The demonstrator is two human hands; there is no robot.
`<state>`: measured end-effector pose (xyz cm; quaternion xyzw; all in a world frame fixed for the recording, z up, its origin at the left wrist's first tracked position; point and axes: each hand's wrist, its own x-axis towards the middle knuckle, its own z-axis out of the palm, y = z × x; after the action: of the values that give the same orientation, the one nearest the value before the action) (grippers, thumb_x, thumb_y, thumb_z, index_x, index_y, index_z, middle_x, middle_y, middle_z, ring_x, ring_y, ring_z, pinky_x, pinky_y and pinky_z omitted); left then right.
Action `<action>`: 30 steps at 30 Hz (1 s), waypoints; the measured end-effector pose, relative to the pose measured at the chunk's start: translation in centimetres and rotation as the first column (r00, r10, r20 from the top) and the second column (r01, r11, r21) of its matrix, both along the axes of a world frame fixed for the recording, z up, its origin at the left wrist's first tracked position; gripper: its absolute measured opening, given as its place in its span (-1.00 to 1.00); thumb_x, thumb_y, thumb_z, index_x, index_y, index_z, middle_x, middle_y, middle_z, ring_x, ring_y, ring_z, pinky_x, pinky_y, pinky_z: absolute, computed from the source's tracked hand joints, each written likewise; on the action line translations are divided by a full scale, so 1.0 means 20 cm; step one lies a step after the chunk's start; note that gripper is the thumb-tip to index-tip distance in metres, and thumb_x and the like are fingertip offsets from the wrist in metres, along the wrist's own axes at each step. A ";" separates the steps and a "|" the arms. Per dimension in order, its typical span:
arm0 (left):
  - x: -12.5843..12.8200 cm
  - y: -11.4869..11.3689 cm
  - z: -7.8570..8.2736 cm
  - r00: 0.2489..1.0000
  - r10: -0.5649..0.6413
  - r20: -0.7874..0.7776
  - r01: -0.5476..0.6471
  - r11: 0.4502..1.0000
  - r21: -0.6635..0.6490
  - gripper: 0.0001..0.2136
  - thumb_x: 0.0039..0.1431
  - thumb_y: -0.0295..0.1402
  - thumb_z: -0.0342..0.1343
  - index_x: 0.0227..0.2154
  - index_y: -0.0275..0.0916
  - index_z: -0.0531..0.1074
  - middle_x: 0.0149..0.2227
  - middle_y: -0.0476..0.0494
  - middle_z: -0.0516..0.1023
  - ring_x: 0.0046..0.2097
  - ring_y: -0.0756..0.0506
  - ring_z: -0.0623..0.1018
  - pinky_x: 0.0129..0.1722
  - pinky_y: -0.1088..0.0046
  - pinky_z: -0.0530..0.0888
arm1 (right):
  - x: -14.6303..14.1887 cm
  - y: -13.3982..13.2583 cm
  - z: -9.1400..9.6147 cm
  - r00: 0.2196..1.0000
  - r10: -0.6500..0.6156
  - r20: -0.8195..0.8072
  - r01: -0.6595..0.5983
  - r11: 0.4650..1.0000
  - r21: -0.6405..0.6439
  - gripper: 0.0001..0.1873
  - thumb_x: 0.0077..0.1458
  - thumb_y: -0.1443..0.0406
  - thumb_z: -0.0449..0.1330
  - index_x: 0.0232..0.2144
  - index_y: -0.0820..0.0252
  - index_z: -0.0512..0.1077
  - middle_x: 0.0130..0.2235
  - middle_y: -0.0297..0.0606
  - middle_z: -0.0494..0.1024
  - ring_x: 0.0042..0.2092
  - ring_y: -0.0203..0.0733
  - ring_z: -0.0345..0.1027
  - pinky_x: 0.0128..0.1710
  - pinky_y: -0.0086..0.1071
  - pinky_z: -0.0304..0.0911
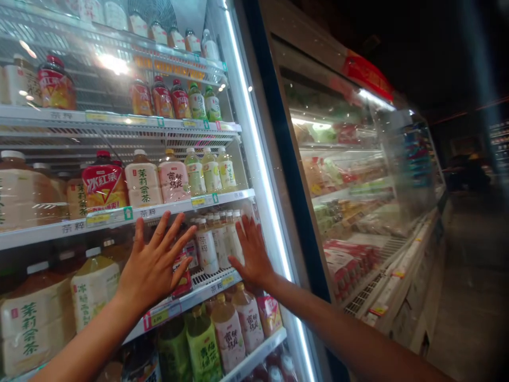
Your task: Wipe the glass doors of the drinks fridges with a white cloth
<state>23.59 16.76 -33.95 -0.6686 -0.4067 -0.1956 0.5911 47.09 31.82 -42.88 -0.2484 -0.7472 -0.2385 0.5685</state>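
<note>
My left hand (153, 268) is raised with its fingers spread wide and nothing in it. It covers part of a price rail and some drinks in a lit drinks fridge (274, 201). To its right, my right hand (254, 252) also has its fingers apart and holds nothing. White-labelled bottles (207, 246) with white caps stand on the shelf between the two hands. Reflections suggest a glass door in front of the shelves; whether my palms touch it I cannot tell. A large tea bottle (95, 286) stands left of my left hand.
Red-labelled iced tea bottles (104, 183) and a pink-labelled bottle (174, 178) stand on the shelf above. Green-labelled bottles (202, 345) are below. Beyond the fridge's dark frame (284, 159), an open-fronted chiller case (350, 212) holds packaged food, beside a dim aisle floor (469, 276).
</note>
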 end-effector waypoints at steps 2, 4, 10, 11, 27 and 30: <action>0.00 0.00 0.00 1.000 -0.003 0.008 0.003 1.000 -0.006 -0.30 0.32 -0.02 0.00 0.43 0.01 -0.10 0.48 -0.19 -0.06 0.50 -0.31 -0.10 0.42 -0.29 -0.24 | 0.00 0.04 0.23 0.998 -0.024 -0.066 0.024 1.000 -0.001 -0.12 0.37 -0.12 -0.21 0.45 0.06 -0.57 0.51 -0.24 -0.54 0.51 0.09 -0.62 0.46 0.21 -0.39; 0.01 0.00 0.00 1.000 -0.009 0.016 0.009 1.000 -0.014 -0.30 0.32 -0.02 0.01 0.43 0.02 -0.10 0.48 -0.17 -0.06 0.49 -0.30 -0.09 0.42 -0.27 -0.24 | -0.01 0.04 0.30 0.993 -0.049 -0.103 0.048 0.999 -0.011 -0.10 0.37 -0.08 -0.16 0.44 0.06 -0.60 0.51 -0.24 -0.56 0.51 0.10 -0.62 0.46 0.23 -0.39; 0.00 0.01 0.00 0.999 -0.033 0.033 0.034 0.999 -0.019 -0.31 0.32 -0.02 0.01 0.42 0.03 -0.09 0.48 -0.16 -0.07 0.49 -0.31 -0.08 0.42 -0.27 -0.26 | -0.02 -0.07 -0.32 1.000 -0.014 -0.014 0.013 0.999 -0.045 -0.08 0.33 -0.14 -0.20 0.48 0.18 -0.43 0.52 -0.12 -0.38 0.51 0.20 -0.46 0.43 0.27 -0.29; 0.00 0.01 0.00 0.999 -0.036 0.029 0.036 0.999 -0.019 -0.31 0.32 -0.02 0.00 0.42 0.03 -0.09 0.48 -0.17 -0.06 0.49 -0.31 -0.08 0.42 -0.27 -0.26 | 0.00 -0.06 -0.37 1.000 0.009 0.007 -0.009 0.999 -0.037 -0.09 0.32 -0.16 -0.22 0.48 0.16 -0.40 0.52 -0.13 -0.35 0.51 0.20 -0.45 0.43 0.28 -0.29; 0.08 0.01 -0.40 0.982 -0.024 0.189 0.022 1.000 0.009 -0.25 0.26 0.00 0.07 0.43 -0.04 -0.03 0.49 -0.28 -0.12 0.49 -0.41 -0.13 0.40 -0.33 -0.27 | 0.29 0.14 -0.71 0.993 -0.106 -0.058 0.098 0.988 -0.120 -0.10 0.34 -0.12 -0.16 0.48 0.16 -0.37 0.52 -0.08 -0.38 0.50 0.26 -0.44 0.41 0.36 -0.25; 0.08 0.02 -0.41 0.983 -0.012 0.182 0.010 1.000 0.013 -0.25 0.25 0.01 0.08 0.42 -0.05 -0.02 0.49 -0.30 -0.10 0.49 -0.41 -0.12 0.40 -0.33 -0.25 | 0.34 0.23 -0.37 0.994 -0.083 -0.068 0.079 0.995 -0.057 -0.13 0.35 -0.12 -0.17 0.48 0.08 -0.41 0.52 -0.15 -0.40 0.51 0.22 -0.46 0.41 0.34 -0.30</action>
<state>25.15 17.13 -42.18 -0.6465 -0.4542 -0.2616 0.5544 53.81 36.43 -50.28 -0.3022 -0.7222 -0.2320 0.5774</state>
